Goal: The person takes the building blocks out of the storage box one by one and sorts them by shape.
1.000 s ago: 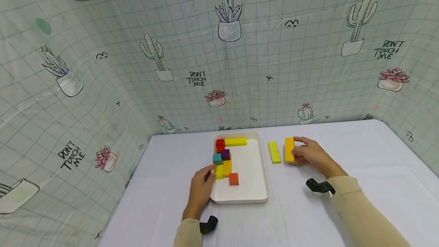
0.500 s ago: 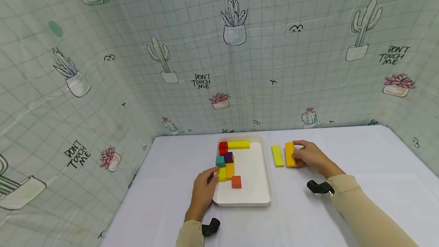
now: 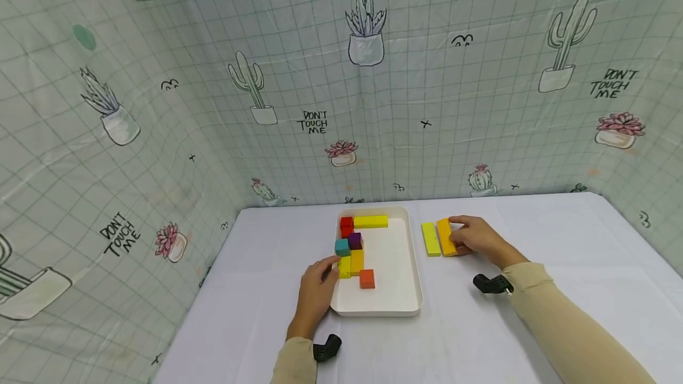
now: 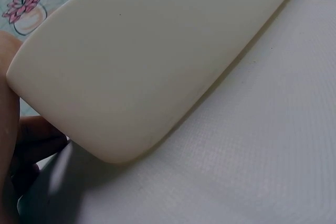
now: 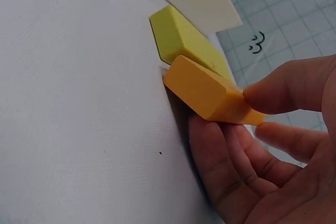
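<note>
In the head view, a shallow white rectangular tray point(image 3: 395, 271) lies on a white-covered desk point(image 3: 453, 336). The right hand point(image 3: 480, 239) is clamped on a smooth amber rectangular block point(image 3: 444, 236), out on the desk at the tray's 2 o'clock. At the block's 9 o'clock, between it and the tray, lies a flat lime-yellow rectangular block point(image 3: 431, 239). The left hand point(image 3: 315, 292) is at the tray's 8 o'clock, fingertips at the rim; whether they pinch it I cannot tell. In the tray, small red blocks point(image 3: 347, 225) sit at 11 o'clock, with a long yellow bar point(image 3: 370, 221) at their 3 o'clock. Below them come a purple cube point(image 3: 354, 240) and a teal cube point(image 3: 342, 247), then two rectangular blocks, yellow point(image 3: 345, 266) and amber-coloured point(image 3: 357, 262), side by side. An orange cube point(image 3: 367, 278) is at their 5 o'clock.

The left wrist view is filled by the tray's plain outer wall. Part of the left hand shows at 9 o'clock, against the tray's corner, with dark, shaded fingers at 8 o'clock.

In the right wrist view, the thumb and fingers pinch the amber block from 3 to 6 o'clock. It is tilted, with shadow beneath; the lime-yellow block is just beside it at 12 o'clock.
</note>
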Motion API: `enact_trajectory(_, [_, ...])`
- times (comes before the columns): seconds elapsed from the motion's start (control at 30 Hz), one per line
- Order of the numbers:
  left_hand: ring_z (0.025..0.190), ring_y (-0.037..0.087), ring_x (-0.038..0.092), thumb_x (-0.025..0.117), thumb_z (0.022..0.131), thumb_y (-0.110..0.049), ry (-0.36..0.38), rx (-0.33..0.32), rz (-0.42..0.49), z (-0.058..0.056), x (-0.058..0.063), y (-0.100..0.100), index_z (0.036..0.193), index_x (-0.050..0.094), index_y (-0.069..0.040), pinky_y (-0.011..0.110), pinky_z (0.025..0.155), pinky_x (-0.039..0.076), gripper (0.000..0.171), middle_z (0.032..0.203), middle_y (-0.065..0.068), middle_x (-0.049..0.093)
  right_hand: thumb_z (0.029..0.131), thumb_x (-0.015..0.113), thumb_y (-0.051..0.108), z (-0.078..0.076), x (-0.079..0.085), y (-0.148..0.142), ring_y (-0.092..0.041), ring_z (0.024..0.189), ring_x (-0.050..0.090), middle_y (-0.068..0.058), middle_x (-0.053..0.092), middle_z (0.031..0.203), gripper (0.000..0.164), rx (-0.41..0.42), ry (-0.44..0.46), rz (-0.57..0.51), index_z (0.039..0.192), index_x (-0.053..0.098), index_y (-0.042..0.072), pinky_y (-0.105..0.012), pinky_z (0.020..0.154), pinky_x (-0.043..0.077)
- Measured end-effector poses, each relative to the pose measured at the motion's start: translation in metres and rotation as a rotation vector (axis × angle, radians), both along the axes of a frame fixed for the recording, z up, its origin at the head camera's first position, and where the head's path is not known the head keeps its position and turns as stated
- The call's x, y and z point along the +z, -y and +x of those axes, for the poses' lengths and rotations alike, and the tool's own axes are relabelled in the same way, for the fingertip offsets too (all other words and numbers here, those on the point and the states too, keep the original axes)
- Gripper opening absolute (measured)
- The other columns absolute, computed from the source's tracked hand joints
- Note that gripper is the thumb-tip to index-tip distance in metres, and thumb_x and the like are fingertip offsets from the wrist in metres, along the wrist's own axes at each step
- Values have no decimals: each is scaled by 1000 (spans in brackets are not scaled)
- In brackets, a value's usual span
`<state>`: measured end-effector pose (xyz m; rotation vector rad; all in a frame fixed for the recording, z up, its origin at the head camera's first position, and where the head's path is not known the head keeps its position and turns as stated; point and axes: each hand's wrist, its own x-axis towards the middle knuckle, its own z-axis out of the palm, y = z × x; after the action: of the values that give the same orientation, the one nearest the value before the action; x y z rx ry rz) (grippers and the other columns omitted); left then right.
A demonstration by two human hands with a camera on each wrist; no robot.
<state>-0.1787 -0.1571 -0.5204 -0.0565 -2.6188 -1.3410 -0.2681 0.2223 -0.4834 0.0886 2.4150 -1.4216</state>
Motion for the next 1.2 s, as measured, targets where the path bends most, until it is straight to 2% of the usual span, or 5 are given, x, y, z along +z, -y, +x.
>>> enact_trajectory(0.2, [122, 24, 55, 57, 101, -22, 20, 0, 9, 1, 0, 0, 129, 68, -21, 49, 108, 40, 29, 132, 3, 63, 95, 58, 13, 4, 0, 3, -23, 87, 58, -24, 55, 122, 57, 19, -43, 34, 147, 43, -5, -29, 72, 57])
enact_trajectory(0.37, [122, 26, 55, 58, 101, -21, 9, 1, 13, 0, 0, 2, 128, 69, -20, 51, 107, 41, 29, 132, 4, 64, 95, 59, 14, 3, 0, 7, -23, 86, 59, -26, 56, 122, 54, 21, -73, 76, 142, 46, -8, -29, 71, 57])
enact_trajectory(0.6, [120, 26, 56, 58, 101, -20, 4, 6, 14, -1, 0, 1, 127, 69, -20, 51, 106, 42, 28, 130, 3, 65, 95, 58, 12, 3, -3, 11, -19, 77, 62, -21, 63, 103, 50, 7, -119, 122, 137, 48, -11, -30, 66, 58])
enact_trajectory(0.87, [121, 25, 56, 58, 101, -20, 12, -10, 23, 0, 3, -1, 128, 69, -19, 50, 107, 42, 29, 132, 3, 64, 94, 57, 17, 7, -5, 12, -19, 68, 59, -19, 62, 101, 48, -39, -111, 164, 134, 51, -9, -29, 63, 55])
enact_trajectory(1.2, [121, 24, 55, 58, 102, -21, 34, 9, 18, 1, 3, 0, 129, 68, -21, 49, 108, 42, 29, 132, 1, 64, 96, 56, 19, 9, -8, 11, -19, 72, 60, -16, 63, 96, 44, -65, -104, 132, 130, 54, -8, -28, 65, 56])
